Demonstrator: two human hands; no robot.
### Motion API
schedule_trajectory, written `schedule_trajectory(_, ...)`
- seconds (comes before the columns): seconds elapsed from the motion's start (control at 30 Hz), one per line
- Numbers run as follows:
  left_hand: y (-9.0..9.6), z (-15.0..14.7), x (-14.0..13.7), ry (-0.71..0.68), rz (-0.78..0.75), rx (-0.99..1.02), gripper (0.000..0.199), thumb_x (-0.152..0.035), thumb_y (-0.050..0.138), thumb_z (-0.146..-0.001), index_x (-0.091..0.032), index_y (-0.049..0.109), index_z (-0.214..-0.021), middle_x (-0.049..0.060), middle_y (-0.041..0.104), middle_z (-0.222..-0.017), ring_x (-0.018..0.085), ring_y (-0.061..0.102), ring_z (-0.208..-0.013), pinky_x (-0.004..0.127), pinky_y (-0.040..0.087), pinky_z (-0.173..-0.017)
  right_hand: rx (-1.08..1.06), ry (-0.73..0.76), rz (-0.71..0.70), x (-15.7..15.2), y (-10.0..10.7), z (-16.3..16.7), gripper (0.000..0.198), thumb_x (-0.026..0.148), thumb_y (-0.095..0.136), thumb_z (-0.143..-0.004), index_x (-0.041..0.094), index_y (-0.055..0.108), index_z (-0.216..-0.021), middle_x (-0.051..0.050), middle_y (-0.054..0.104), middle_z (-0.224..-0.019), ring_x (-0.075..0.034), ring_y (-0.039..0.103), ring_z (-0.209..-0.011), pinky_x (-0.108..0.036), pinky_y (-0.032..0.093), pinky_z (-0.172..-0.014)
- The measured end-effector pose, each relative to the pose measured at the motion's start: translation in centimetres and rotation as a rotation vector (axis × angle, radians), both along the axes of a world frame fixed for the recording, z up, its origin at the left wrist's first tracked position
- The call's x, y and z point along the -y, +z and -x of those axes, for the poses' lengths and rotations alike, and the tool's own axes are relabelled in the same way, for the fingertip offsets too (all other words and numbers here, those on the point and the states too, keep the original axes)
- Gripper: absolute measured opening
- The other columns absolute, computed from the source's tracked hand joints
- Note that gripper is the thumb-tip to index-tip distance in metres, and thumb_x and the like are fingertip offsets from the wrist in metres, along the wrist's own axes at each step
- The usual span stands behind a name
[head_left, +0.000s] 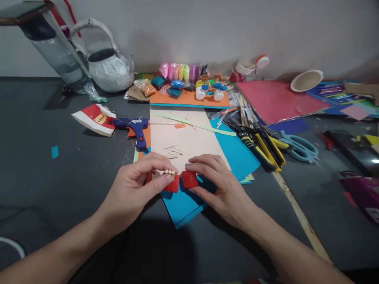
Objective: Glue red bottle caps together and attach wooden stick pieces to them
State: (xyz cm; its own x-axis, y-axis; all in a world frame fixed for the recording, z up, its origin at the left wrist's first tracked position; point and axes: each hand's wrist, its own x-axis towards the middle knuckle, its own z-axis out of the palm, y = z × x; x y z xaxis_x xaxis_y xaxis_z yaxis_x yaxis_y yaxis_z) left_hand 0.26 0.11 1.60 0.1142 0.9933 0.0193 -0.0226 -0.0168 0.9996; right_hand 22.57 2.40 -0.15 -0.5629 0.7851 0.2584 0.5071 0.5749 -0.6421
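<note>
My left hand is closed, pinching a few short pale sticks between thumb and fingertips, their round ends side by side. Just under them is a small red block, partly hidden by the thumb; whether the sticks are fixed to it I cannot tell. Close by on the right, my right hand grips a second small red block between thumb and fingers. A narrow gap separates the two blocks. Both hands are above blue paper at the near end of a pale sheet, where several short thin sticks lie loose.
A blue glue gun rests left of the sheet, near a red and white paper piece. Cutters and blue-handled scissors lie to the right. Behind are bagged coloured clay, a silver kettle and a bottle.
</note>
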Motion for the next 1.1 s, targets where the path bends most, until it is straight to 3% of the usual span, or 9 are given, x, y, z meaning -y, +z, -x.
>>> schedule_trajectory(0.13, -0.6, -0.5, 0.4, -0.094, -0.019, -0.013, 0.012, -0.015, 0.066, -0.086, -0.025, 0.072, -0.084, -0.001, 0.065, -0.089, 0.011, 0.064, -0.078, 0.021, 0.053, -0.068, -0.041, -0.048, 0.015, 0.0, -0.2, 0.0, 0.028, 0.019, 0.066, -0.09, 0.019, 0.057, -0.117, -0.007, 0.064, -0.106, -0.021, 0.054, -0.103, -0.036, 0.047, -0.087)
schedule_trajectory(0.37, -1.8, -0.2, -0.2, -0.209, -0.255, -0.398, 0.009, -0.013, 0.067, -0.086, -0.021, 0.071, -0.088, 0.0, 0.068, -0.09, 0.014, 0.062, -0.092, 0.026, 0.048, -0.085, 0.081, 0.01, -0.015, -0.2, -0.5, 0.5, 0.026, 0.014, 0.065, -0.089, 0.017, 0.057, -0.114, -0.008, 0.065, -0.107, -0.024, 0.052, -0.106, -0.04, 0.047, -0.091)
schedule_trajectory(0.53, -2.0, -0.5, -0.2, -0.207, -0.359, -0.48, 0.009, -0.015, 0.066, -0.088, -0.02, 0.072, -0.091, 0.002, 0.068, -0.091, 0.016, 0.061, -0.092, 0.031, 0.046, -0.084, 0.032, -0.023, 0.031, -0.2, -0.6, 0.1, 0.04, 0.028, 0.068, -0.09, 0.021, 0.053, -0.127, -0.009, 0.063, -0.115, -0.024, 0.054, -0.11, -0.041, 0.049, -0.093)
schedule_trajectory(0.63, -1.6, -0.7, -0.2, -0.189, -0.395, -0.494, 0.008, -0.015, 0.067, -0.088, -0.02, 0.073, -0.09, 0.002, 0.068, -0.089, 0.017, 0.061, -0.091, 0.031, 0.046, -0.083, -0.051, -0.141, 0.095, -0.4, -0.3, -0.4, 0.032, 0.035, 0.06, -0.094, 0.025, 0.055, -0.124, -0.007, 0.064, -0.119, -0.022, 0.059, -0.111, -0.04, 0.05, -0.094)
schedule_trajectory(0.73, -0.7, -0.3, -0.4, -0.111, -0.476, -0.474, 0.011, -0.016, 0.063, -0.091, -0.019, 0.073, -0.092, 0.003, 0.067, -0.09, 0.016, 0.061, -0.09, 0.03, 0.047, -0.082, -0.09, -0.228, 0.186, -0.8, 1.0, -0.7, 0.029, 0.044, 0.057, -0.094, 0.026, 0.06, -0.117, -0.007, 0.067, -0.117, -0.023, 0.063, -0.109, -0.039, 0.052, -0.091)
schedule_trajectory(0.87, 0.9, 1.5, -0.8, 0.075, -0.574, -0.458, 0.017, -0.013, 0.056, -0.094, -0.019, 0.07, -0.101, 0.004, 0.067, -0.097, 0.016, 0.06, -0.096, 0.03, 0.048, -0.084, -0.07, -0.219, 0.273, -1.8, 3.9, 0.2, 0.035, 0.049, 0.056, -0.091, 0.025, 0.062, -0.116, -0.008, 0.069, -0.114, -0.023, 0.067, -0.102, -0.035, 0.056, -0.082)
schedule_trajectory(1.0, 2.3, 3.4, -1.6, 0.319, -0.652, -0.444, 0.014, -0.014, 0.057, -0.094, -0.02, 0.068, -0.1, 0.004, 0.065, -0.101, 0.016, 0.059, -0.1, 0.032, 0.048, -0.089, 0.043, -0.135, 0.216, -4.7, 6.0, 4.1, 0.026, 0.038, 0.056, -0.092, 0.022, 0.063, -0.112, -0.006, 0.071, -0.107, -0.019, 0.067, -0.096, -0.029, 0.053, -0.081)
schedule_trajectory(1.1, 2.9, 4.3, -2.0, 0.433, -0.727, -0.46, 0.015, -0.013, 0.058, -0.093, -0.021, 0.068, -0.1, 0.004, 0.064, -0.103, 0.017, 0.058, -0.101, 0.035, 0.047, -0.091, 0.347, -0.139, 0.133, -7.4, 5.9, 8.5, 0.026, 0.036, 0.05, -0.097, 0.019, 0.062, -0.113, -0.006, 0.072, -0.105, -0.016, 0.068, -0.09, -0.024, 0.05, -0.074)
